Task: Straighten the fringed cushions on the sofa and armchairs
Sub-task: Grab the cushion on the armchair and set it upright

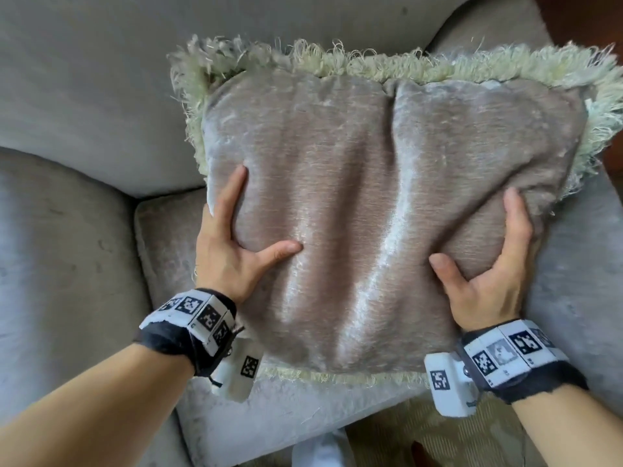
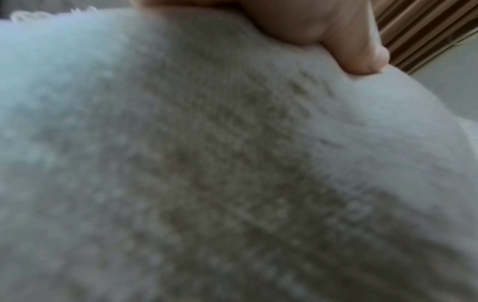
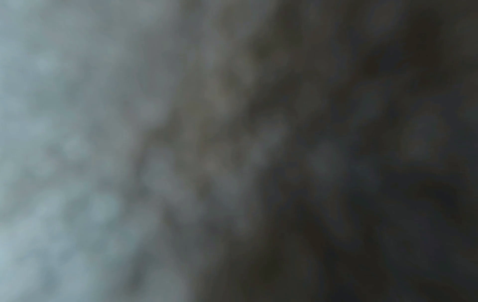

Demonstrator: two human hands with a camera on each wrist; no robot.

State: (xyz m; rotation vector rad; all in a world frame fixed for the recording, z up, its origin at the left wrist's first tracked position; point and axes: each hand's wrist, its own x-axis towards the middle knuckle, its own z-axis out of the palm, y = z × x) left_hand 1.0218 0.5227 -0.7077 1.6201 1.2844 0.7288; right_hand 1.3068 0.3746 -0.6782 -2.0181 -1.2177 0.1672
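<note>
A taupe velvet cushion (image 1: pixel 371 183) with a pale cream fringe (image 1: pixel 421 67) stands tilted on the armchair seat, leaning toward the backrest. My left hand (image 1: pixel 268 207) grips its lower left edge, thumb and forefinger on the front, the other fingers hidden behind. On the lower right edge my right hand (image 1: pixel 475 229) holds it the same way. The left wrist view shows my thumb (image 2: pixel 357 51) pressed into blurred cushion fabric (image 2: pixel 207 163). Only blurred grey fabric fills the right wrist view.
The grey armchair surrounds the cushion: backrest (image 1: pixel 84 96) behind, a padded arm (image 1: pixel 50 264) at left, another arm (image 1: pixel 580 281) at right, seat front (image 1: pixel 269 416) below. Beige carpet (image 1: pixel 421 443) lies under the seat edge. Dark wood (image 1: pixel 590 15) shows at the top right.
</note>
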